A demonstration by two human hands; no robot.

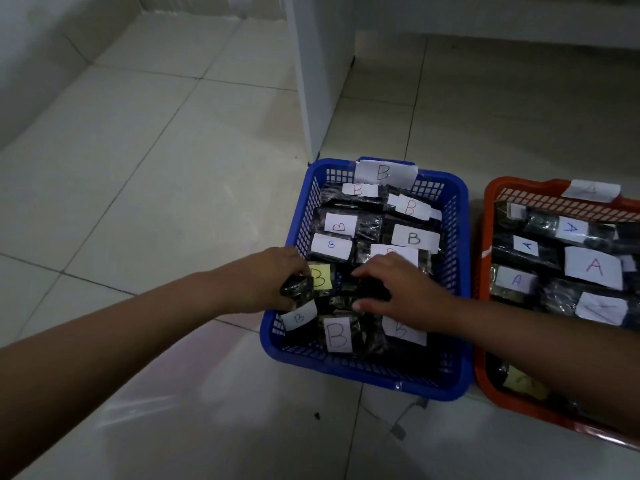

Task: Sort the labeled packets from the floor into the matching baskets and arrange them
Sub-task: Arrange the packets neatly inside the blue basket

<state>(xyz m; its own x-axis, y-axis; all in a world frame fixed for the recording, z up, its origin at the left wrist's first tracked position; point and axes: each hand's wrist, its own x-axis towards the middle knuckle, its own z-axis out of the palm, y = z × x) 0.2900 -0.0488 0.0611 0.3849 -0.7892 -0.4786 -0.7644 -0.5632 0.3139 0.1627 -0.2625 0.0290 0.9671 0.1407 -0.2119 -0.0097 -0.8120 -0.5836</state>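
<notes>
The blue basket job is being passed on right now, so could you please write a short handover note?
Left hand: gripping a dark packet with a yellow B label at the blue basket's left rim.
Right hand: lying flat on packets inside that basket; whether it grips one is unclear.
Done: B packets fill the blue basket; A packets fill the orange basket.
Left: seat the held packet and tidy the rows. No loose packets visible on the floor.

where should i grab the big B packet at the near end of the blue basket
Pinch the big B packet by its near short end, coming from above on the near side. It lies flat with neighbours on both sides, and both hands crowd its far end.
</notes>
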